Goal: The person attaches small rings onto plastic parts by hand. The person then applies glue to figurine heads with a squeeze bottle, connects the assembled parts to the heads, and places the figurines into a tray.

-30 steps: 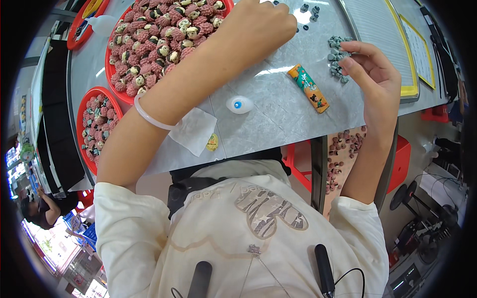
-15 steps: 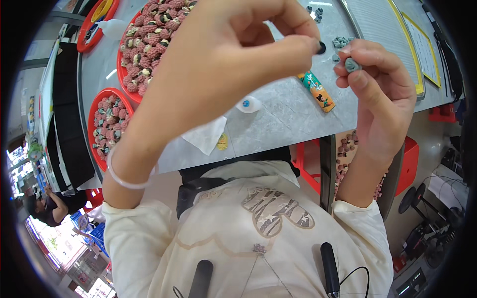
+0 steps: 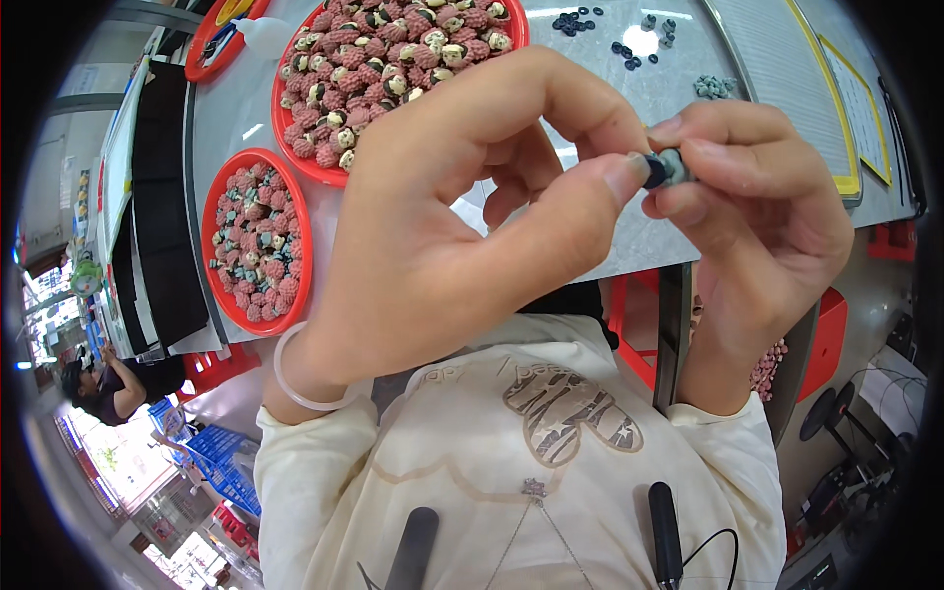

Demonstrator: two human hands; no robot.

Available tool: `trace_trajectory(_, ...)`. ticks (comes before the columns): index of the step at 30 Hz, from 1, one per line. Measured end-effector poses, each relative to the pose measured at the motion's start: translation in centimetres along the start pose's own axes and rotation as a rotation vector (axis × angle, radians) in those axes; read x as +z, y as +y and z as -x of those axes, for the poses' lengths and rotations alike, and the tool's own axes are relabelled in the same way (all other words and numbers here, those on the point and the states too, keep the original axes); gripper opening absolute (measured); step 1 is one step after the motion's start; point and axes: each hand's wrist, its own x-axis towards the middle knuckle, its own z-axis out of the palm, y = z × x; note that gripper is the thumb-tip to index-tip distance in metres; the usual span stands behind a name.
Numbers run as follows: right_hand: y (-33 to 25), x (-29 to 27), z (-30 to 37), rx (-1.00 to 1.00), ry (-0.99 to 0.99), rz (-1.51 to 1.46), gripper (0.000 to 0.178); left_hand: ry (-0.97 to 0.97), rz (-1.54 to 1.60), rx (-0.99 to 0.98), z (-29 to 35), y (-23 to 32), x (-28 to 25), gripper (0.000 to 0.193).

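- Head view, hands: the left hand (image 3: 428,241) pinches a dark ring (image 3: 654,173) between thumb and index fingertip; the right hand (image 3: 772,182) pinches a grey-green piece (image 3: 676,165) between thumb and fingers.
- Head view, progress: ring and piece meet in front of the chest, above the table (image 3: 678,74). Whether they are joined cannot be told behind the fingertips.
- Head view, remaining: loose rings (image 3: 575,21) and a grey-green pile (image 3: 714,88) lie beyond the hands. A few upright pieces (image 3: 669,28) stand apart (presumably finished ones).
- Head view, surroundings: a large basin (image 3: 279,118) and a small basin (image 3: 307,231), both red, contain pink pieces; a white bottle (image 3: 264,37) lies at upper left.
- Head view, obstruction: the left hand covers the table's middle; nothing visible blocks the pinched parts.
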Motion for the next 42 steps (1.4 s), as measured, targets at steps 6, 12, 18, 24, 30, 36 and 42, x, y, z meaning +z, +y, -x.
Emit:
trace_trajectory(6,-0.3,-0.2,0.1,-0.051,-0.115,0.010,0.019,0.025,-0.006,0.024,0.8,-0.2,0.3,0.014)
trace_trajectory(12,-0.4,0.1,0.3,-0.010,-0.103,-0.091,0.021,0.230,-0.525,0.616,0.5,-1.2,1.4,0.021)
trace_trajectory(18,-1.1,1.2,0.9,0.170,-0.034,-0.354,0.020,0.402,-0.728,0.829,1.1,-1.8,1.5,0.015)
trace_trajectory(24,-0.5,0.8,1.5,-0.091,-0.056,0.014,0.020,0.263,-0.644,0.743,1.6,-1.1,0.5,0.016)
trace_trajectory(30,-1.4,2.7,1.3,-0.010,0.036,0.038,0.020,0.179,-0.247,0.478,2.1,-1.6,0.1,0.014)
trace_trajectory(36,-1.7,1.5,0.9,-0.230,-0.162,0.325,0.021,0.202,-0.042,0.322,2.1,-1.3,0.3,0.016)
trace_trajectory(42,-1.2,4.2,1.2,-0.489,-0.013,0.829,0.020,0.293,0.002,0.209,3.1,-0.9,1.3,0.017)
